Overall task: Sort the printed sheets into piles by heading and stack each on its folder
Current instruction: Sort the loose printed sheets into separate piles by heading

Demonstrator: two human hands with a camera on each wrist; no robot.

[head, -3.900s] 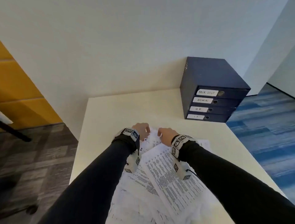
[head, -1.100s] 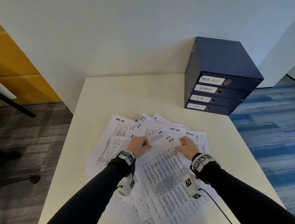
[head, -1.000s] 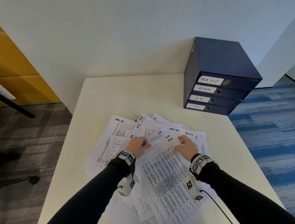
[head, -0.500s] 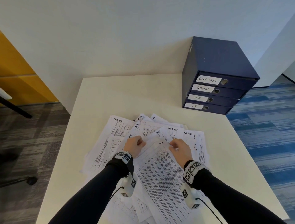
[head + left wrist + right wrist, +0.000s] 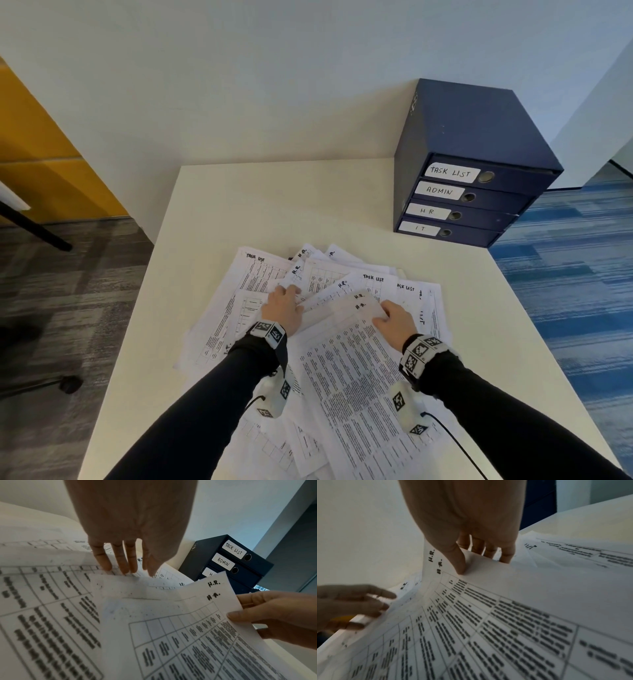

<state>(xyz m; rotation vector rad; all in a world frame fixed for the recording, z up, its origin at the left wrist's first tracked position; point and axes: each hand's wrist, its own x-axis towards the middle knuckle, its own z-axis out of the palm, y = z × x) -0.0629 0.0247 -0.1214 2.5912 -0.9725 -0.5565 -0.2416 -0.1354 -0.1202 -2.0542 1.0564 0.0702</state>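
Observation:
Printed sheets headed TASK LIST and H.R. lie fanned out on the white table. My right hand pinches the top right corner of two H.R. sheets, thumb on top and fingers beneath, lifting that corner off the pile. The same H.R. sheets fill the left wrist view. My left hand lies with straight fingers touching the sheets left of them. Four navy folders labelled TASK LIST, ADMIN, HR and IT are stacked at the back right.
A wall runs behind the table. The table's left edge drops to grey carpet, and its right edge to blue carpet. Bare tabletop shows between the sheets and the wall, and right of the pile.
My left hand has let go of the sheet's top edge and now lies flat on the pile. My right hand still holds the H.R. sheets and has shifted slightly right.

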